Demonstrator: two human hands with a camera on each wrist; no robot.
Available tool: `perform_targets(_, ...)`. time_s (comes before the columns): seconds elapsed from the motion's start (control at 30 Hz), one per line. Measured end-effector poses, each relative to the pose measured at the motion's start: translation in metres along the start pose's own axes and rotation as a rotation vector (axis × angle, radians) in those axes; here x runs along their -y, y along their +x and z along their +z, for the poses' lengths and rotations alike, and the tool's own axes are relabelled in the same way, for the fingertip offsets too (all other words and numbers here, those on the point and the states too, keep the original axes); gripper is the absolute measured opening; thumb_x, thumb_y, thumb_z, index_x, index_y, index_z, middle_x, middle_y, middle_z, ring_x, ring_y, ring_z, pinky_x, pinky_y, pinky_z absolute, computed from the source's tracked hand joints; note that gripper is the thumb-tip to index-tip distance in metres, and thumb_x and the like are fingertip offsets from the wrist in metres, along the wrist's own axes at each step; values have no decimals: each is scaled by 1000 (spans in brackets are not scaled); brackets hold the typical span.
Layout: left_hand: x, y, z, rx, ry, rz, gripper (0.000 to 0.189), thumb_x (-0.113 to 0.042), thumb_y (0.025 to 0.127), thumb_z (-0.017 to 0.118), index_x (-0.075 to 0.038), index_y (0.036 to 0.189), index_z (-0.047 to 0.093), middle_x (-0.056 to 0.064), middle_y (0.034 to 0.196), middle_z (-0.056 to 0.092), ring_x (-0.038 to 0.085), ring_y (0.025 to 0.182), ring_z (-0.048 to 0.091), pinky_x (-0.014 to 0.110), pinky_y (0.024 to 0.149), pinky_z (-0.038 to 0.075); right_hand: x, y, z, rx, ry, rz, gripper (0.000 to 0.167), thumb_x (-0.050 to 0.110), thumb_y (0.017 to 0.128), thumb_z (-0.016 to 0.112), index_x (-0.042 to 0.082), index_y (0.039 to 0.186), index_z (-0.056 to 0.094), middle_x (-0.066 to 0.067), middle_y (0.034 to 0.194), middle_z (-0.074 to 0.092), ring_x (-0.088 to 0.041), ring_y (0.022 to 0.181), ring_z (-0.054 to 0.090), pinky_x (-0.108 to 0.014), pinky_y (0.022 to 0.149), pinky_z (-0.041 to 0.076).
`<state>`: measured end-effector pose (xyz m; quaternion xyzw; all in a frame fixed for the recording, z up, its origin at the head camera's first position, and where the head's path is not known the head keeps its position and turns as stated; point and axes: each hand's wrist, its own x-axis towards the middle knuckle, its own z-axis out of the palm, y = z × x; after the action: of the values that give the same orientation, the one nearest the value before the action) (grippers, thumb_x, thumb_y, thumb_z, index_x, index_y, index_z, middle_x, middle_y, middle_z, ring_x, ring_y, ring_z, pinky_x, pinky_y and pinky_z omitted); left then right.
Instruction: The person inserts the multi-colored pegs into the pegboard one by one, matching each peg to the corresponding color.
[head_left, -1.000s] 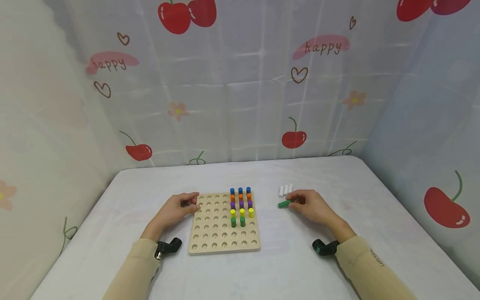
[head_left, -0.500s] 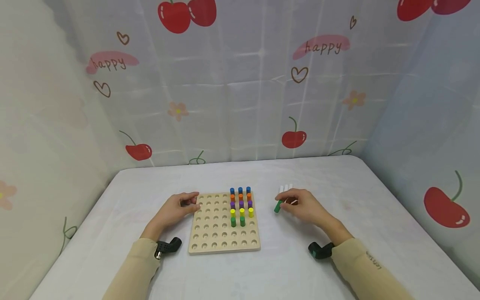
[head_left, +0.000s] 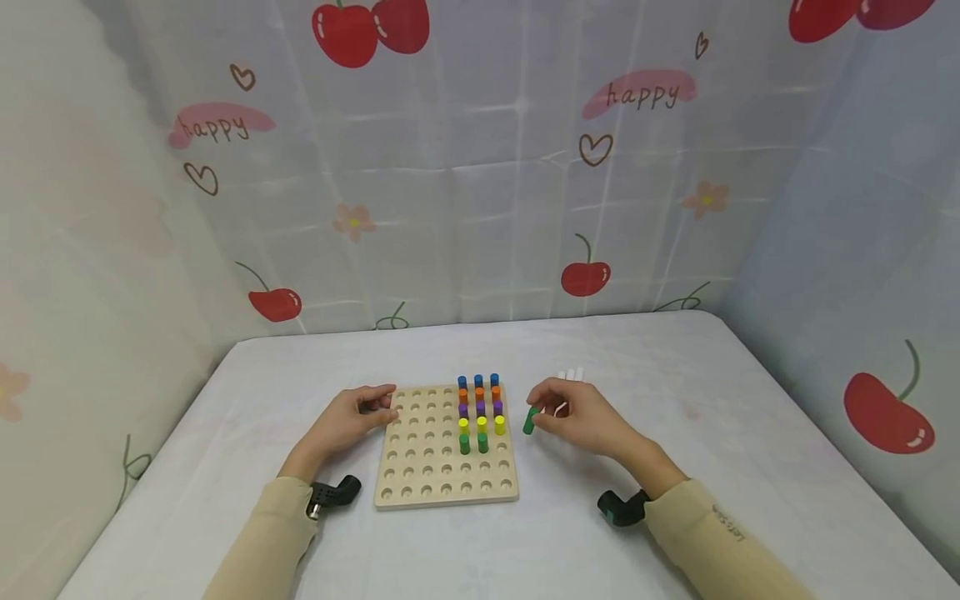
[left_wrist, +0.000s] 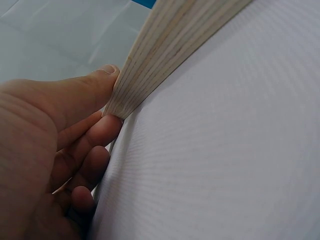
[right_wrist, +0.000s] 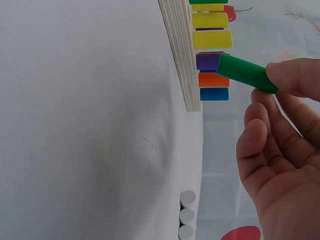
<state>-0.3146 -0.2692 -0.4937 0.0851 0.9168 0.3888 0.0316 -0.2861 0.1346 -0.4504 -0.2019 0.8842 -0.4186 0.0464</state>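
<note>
A wooden peg board point(head_left: 427, 467) lies on the white table. Coloured pegs stand in its right columns: blue pegs point(head_left: 477, 381), then orange, purple, yellow and two green pegs point(head_left: 473, 442). My right hand point(head_left: 573, 412) pinches a green peg point(head_left: 530, 420) point(right_wrist: 245, 73) just right of the board's right edge, above the table. My left hand point(head_left: 352, 415) holds the board's far left corner point(left_wrist: 120, 100), thumb on top and fingers curled beneath the edge. Three white pegs point(head_left: 570, 374) point(right_wrist: 186, 216) lie behind my right hand.
Cherry-print curtains point(head_left: 480, 167) close in the table on the back and both sides. The board's left columns and front rows show bare holes point(head_left: 420, 437). Black wrist cameras point(head_left: 330, 495) sit on both tan sleeves.
My right hand lifted the green peg off the table by the white pegs and carried it left toward the board's right edge. The left hand stayed put.
</note>
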Motion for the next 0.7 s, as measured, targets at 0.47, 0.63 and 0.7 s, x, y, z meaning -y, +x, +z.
perform_targets(0.47,2,0,-3,-9,4,11,56,-32,93,78,-11,143,62,0,108,68,18,100,57,37,94,46,14,6,15,42,-1,-47,14,13,92,77,21,101,70,6,93,65,-17,88,57,-27,74,51)
perform_targets(0.63,2,0,-1,-2,7,7,56,-33,93,78,-13,143,62,-1,107,67,18,101,56,37,94,45,18,8,22,67,-13,-66,13,12,92,77,20,99,70,6,91,64,-16,87,57,-27,73,50)
perform_targets(0.7,2,0,-1,-2,-5,3,56,-32,93,78,-13,143,63,-1,107,67,19,101,56,38,95,45,20,8,24,77,-16,-68,12,12,92,77,19,98,70,6,91,64,-16,87,57,-27,73,50)
